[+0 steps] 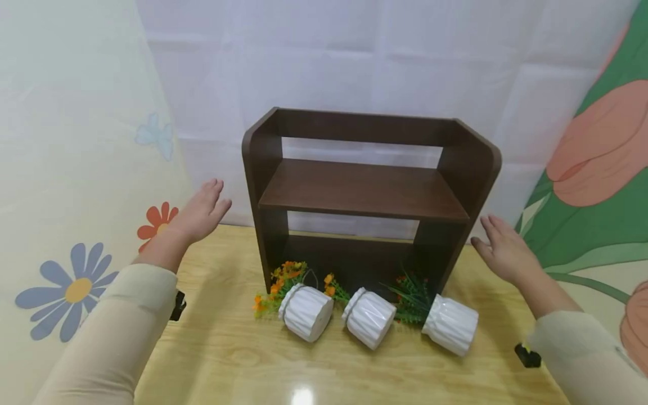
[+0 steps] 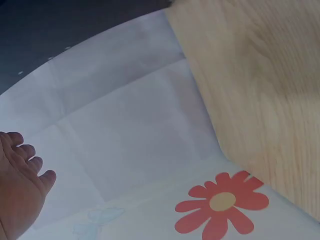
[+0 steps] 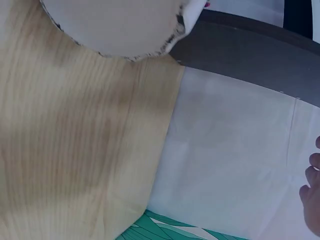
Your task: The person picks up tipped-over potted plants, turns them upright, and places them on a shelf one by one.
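Note:
My left hand (image 1: pixel 198 214) hovers to the left of a dark brown two-tier shelf (image 1: pixel 364 188), fingers straight and holding nothing. On the other side, my right hand (image 1: pixel 506 252) is held out beside the shelf's right panel, also with nothing in it. Three white ribbed flowerpots lie on their sides in front of the shelf: a left pot (image 1: pixel 306 313) with orange flowers (image 1: pixel 287 277), a middle pot (image 1: pixel 370 317), and a right pot (image 1: pixel 451 325) with green leaves (image 1: pixel 412 298). In the right wrist view the base of a pot (image 3: pixel 117 25) shows at the top.
The pots and shelf stand on a light wooden tabletop (image 1: pixel 228 349). Behind hangs a creased white cloth (image 1: pixel 354 56). Flower-printed panels flank both sides, with a red flower (image 2: pixel 222 202) at left and pink tulips (image 1: pixel 602 146) at right.

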Demonstrator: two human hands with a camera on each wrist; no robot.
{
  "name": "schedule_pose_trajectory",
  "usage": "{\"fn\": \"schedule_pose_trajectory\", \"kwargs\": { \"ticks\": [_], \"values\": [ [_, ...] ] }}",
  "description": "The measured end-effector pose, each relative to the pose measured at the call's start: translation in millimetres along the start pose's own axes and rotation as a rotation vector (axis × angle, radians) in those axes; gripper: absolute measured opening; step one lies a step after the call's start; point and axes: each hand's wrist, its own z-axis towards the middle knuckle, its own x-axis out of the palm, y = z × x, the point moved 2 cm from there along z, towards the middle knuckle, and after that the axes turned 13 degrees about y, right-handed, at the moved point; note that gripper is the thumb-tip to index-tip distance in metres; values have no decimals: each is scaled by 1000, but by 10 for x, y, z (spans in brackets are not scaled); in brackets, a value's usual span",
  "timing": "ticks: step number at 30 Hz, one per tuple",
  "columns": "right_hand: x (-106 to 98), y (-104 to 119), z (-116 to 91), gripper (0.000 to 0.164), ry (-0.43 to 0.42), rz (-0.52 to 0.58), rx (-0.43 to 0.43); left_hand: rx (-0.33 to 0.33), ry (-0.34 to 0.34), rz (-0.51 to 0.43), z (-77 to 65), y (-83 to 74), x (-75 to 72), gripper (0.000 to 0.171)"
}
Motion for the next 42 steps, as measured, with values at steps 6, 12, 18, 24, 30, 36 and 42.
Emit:
{"fn": "schedule_pose_trajectory", "kwargs": {
  "ticks": [6, 12, 18, 24, 30, 36, 42],
  "values": [
    [47, 17, -109, 72, -5, 59, -14, 50, -71, -206, -35, -117, -186, 68],
    [70, 64, -221, 72, -11, 90, -28, 88, -123, -308, -18, -320, -350, 67],
    [107, 153, -357, 74, 11, 130, -25, 130, -186, -397, 46, -564, -499, 66],
    [161, 248, -490, 77, 45, 181, -29, 138, -206, -470, 103, -775, -604, 67],
    [234, 326, -611, 78, 53, 217, -45, 198, -196, -565, 192, -950, -653, 66],
    [339, 425, -727, 79, 3, 204, -78, 228, -185, -673, 278, -1074, -686, 68],
    [408, 528, -864, 81, 11, 222, -95, 228, -154, -752, 353, -1169, -690, 66]
  ]
}}
